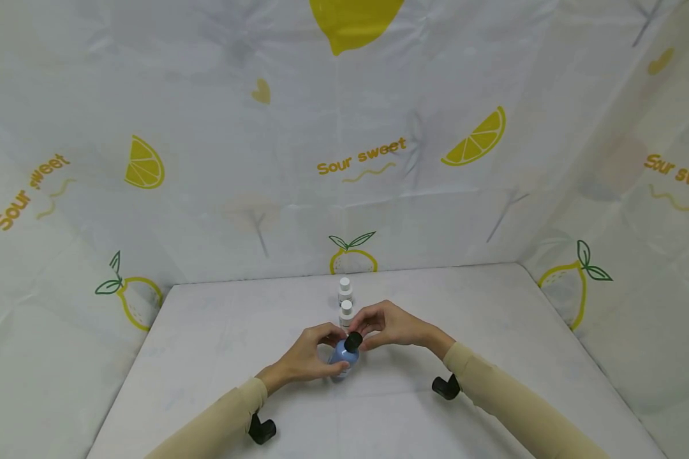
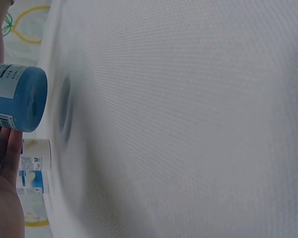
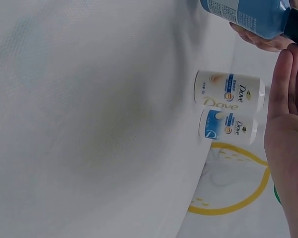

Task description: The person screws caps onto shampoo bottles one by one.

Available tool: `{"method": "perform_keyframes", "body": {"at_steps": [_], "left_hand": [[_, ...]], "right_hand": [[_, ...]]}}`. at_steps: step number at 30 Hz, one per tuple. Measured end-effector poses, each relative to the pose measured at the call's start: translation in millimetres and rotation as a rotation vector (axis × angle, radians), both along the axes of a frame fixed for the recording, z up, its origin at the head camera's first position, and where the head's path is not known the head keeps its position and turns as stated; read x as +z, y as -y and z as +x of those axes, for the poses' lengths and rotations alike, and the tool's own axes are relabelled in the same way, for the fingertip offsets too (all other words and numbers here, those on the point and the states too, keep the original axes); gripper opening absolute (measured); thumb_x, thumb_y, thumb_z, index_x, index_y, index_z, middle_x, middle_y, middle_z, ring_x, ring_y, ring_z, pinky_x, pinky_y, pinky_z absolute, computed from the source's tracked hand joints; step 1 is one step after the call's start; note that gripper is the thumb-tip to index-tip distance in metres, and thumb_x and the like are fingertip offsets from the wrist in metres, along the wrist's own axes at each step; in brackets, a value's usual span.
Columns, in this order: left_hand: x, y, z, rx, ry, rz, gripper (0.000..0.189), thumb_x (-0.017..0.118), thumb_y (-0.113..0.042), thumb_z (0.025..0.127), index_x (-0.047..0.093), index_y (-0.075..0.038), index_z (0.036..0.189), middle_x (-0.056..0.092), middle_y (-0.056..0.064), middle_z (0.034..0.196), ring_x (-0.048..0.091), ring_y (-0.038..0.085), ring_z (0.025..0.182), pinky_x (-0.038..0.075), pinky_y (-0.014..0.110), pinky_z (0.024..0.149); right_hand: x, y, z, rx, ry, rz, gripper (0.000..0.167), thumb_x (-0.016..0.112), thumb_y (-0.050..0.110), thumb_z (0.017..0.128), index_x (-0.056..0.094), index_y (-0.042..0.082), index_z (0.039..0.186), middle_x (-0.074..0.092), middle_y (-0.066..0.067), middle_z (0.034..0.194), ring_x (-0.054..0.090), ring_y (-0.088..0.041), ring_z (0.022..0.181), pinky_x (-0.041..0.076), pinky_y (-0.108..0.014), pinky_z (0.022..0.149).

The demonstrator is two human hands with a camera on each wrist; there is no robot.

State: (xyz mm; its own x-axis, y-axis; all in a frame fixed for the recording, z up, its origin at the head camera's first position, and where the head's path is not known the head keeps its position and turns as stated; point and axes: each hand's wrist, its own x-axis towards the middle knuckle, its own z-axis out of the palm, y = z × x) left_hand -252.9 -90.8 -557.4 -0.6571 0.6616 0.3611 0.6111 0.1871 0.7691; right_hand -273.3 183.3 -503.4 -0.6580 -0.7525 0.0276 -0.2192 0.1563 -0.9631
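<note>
A blue bottle (image 1: 344, 352) with a black cap (image 1: 353, 342) is held tilted, the cap leaning to the right. My left hand (image 1: 312, 354) grips its body, thumb on the near side and fingers behind. In the left wrist view the bottle's round base (image 2: 36, 100) shows above the tabletop, its shadow beside it. My right hand (image 1: 393, 325) pinches the black cap between thumb and fingers. Right behind the hands stands a white Dove bottle (image 3: 231, 91), with a second white Dove bottle (image 3: 229, 126) farther back.
The white-covered table (image 1: 224, 344) runs back to a white curtain (image 1: 218, 210) printed with lemons. More of the curtain hangs along both sides. A black wrist-camera mount (image 1: 262, 428) hangs under the left sleeve, another mount (image 1: 446, 387) under the right.
</note>
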Motion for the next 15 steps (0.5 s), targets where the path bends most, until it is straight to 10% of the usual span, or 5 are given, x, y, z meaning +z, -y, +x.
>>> {"method": "perform_keyframes", "body": {"at_steps": [8,15], "left_hand": [[0.0,1.3,0.1,-0.005,0.004,-0.002,0.042,0.089,-0.011,0.087,0.069,-0.005,0.123,0.076,0.01,0.116,0.073,0.006,0.104,0.066,0.028,0.095],[1.6,1.9,-0.1,0.005,0.003,-0.004,0.041,0.088,-0.013,0.087,0.069,-0.006,0.123,0.076,0.009,0.115,0.072,0.006,0.103,0.066,0.029,0.094]], "right_hand": [[-2.2,3.2,0.7,-0.013,-0.041,0.005,0.033,0.086,0.002,0.088,0.072,-0.001,0.117,0.073,-0.001,0.111,0.072,-0.01,0.099,0.064,-0.047,0.102],[-4.2,6.2,1.4,-0.053,-0.063,0.009,0.029,0.088,0.006,0.088,0.071,0.001,0.111,0.072,0.002,0.104,0.071,-0.009,0.095,0.064,-0.029,0.095]]}}
